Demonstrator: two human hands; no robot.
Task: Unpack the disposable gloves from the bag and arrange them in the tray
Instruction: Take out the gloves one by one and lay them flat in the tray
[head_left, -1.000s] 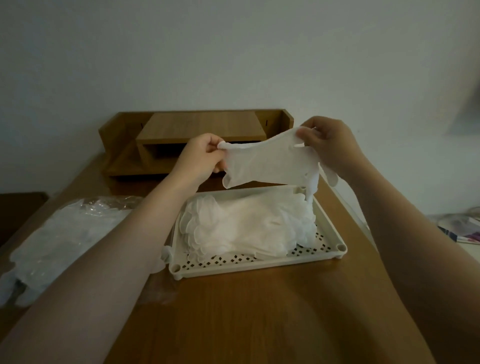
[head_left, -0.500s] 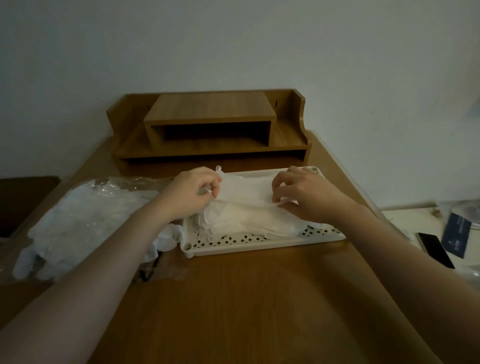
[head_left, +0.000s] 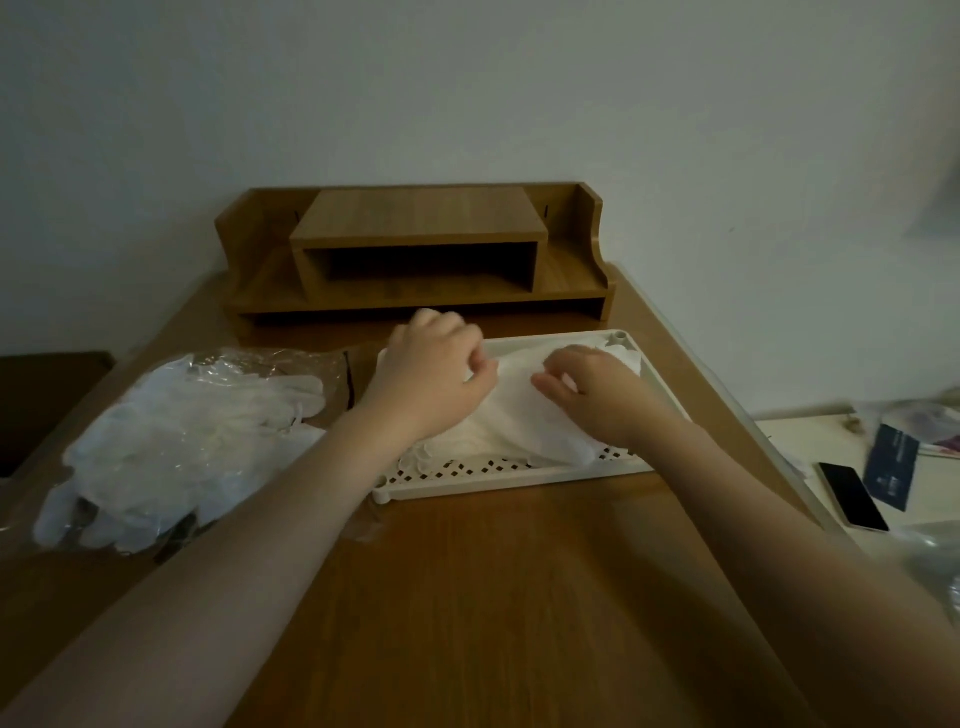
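— Both your hands have come down since a second ago: the glove (head_left: 511, 400) you held stretched in the air above the tray (head_left: 519, 480) now lies on the stack inside it.

— What is each grip doing?

— Your left hand (head_left: 434, 374) is curled at the glove's left end; it looks like a pinch on the edge, though the fingertips are hidden, so I can't be sure. Your right hand (head_left: 597, 395) rests on the glove with fingers loosely bent, pressing rather than clutching.

— How will it handle?

— Judging by the way it drapes, it is very light, thin and limp, probably clingy. Take hold at the cuff or edge with a pinch, and smooth it flat with the palm so it doesn't ride up as you let go.

— And outward?

— More gloves (head_left: 182, 441) lie heaped on the clear bag (head_left: 270, 361) to your left on the table (head_left: 493, 597), well apart from the tray. A wooden shelf (head_left: 415, 249) stands behind the tray, and a phone (head_left: 852, 496) lies off to the right.
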